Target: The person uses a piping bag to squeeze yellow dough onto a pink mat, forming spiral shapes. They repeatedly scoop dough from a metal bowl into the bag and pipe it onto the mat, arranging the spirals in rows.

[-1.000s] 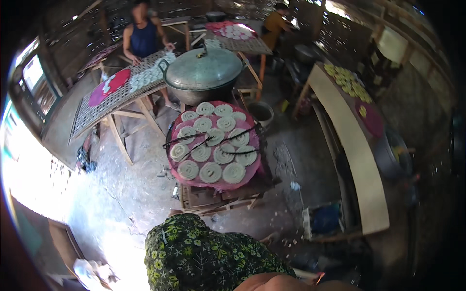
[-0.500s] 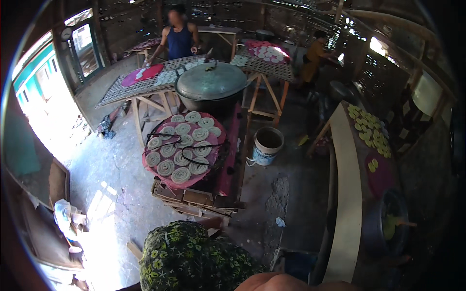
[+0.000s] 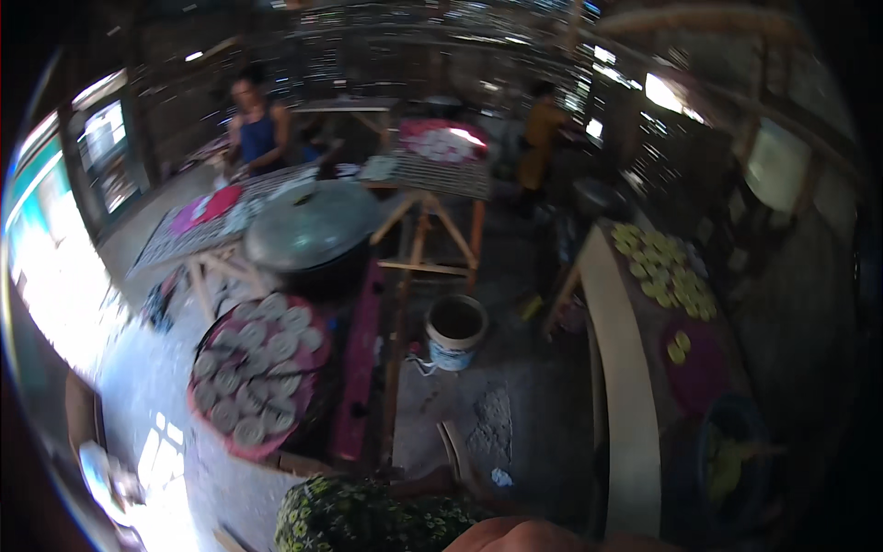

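Patterned dark-green cloth with light flowers [image 3: 345, 515] covers part of me at the lower edge. Beside it is bare skin [image 3: 543, 535], whose body part I cannot make out. Just above the cloth, a blurred brown shape [image 3: 441, 480] may be my right hand. Two pale narrow strips [image 3: 451, 451] rise next to it; whether they are gripped does not show. My left hand is not in view. Nearest in front stands a round pink-lined tray [image 3: 253, 451] bearing several pale coiled noodle rounds [image 3: 252, 335], with dark straps across them.
A large lidded metal pot [image 3: 313, 225] stands behind the tray. A white bucket [image 3: 455, 331] is on the floor. To the right, a bench [image 3: 625, 405] holds yellow rounds [image 3: 658, 262] near a dark basin [image 3: 754, 423]. Two people work behind, by slatted tables [image 3: 437, 175].
The whole view has swung right and up, so the tray, pot and bucket appear farther left and lower. The pale strips have come into sight. The person in blue has leaned over the table.
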Action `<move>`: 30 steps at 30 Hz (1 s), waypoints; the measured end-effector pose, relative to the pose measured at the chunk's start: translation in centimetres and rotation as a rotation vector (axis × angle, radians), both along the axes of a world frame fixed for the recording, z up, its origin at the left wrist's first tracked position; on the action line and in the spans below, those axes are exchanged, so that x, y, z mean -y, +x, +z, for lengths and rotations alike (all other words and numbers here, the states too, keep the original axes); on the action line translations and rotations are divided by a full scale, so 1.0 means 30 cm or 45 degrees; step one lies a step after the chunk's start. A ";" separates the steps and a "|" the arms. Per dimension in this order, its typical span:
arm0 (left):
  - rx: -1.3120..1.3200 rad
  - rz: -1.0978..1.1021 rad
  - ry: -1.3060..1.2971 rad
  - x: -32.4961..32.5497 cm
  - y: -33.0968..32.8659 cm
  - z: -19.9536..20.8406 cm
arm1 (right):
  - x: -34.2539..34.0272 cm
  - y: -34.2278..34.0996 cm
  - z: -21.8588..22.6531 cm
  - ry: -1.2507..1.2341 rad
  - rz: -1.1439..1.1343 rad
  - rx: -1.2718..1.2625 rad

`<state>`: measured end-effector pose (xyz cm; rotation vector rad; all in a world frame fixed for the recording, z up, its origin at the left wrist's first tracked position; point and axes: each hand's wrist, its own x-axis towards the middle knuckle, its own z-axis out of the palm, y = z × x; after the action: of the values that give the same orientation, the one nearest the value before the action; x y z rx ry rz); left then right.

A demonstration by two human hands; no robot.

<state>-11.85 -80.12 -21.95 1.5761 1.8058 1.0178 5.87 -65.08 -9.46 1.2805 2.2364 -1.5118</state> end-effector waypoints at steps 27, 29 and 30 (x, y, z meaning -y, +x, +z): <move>0.493 -1.595 -0.808 -1.831 -0.257 1.249 | -1.219 -0.165 1.262 1.378 0.684 -1.174; -0.106 -1.731 -0.091 -1.955 -0.239 1.324 | -1.315 -0.115 1.311 1.433 0.408 -1.266; -0.321 -1.684 0.111 -2.005 -0.200 1.359 | -1.371 -0.096 1.321 1.454 0.261 -1.314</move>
<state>-17.85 -19.98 18.82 2.3981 0.4705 0.2364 3.00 -23.95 30.17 0.1879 4.0334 -0.7774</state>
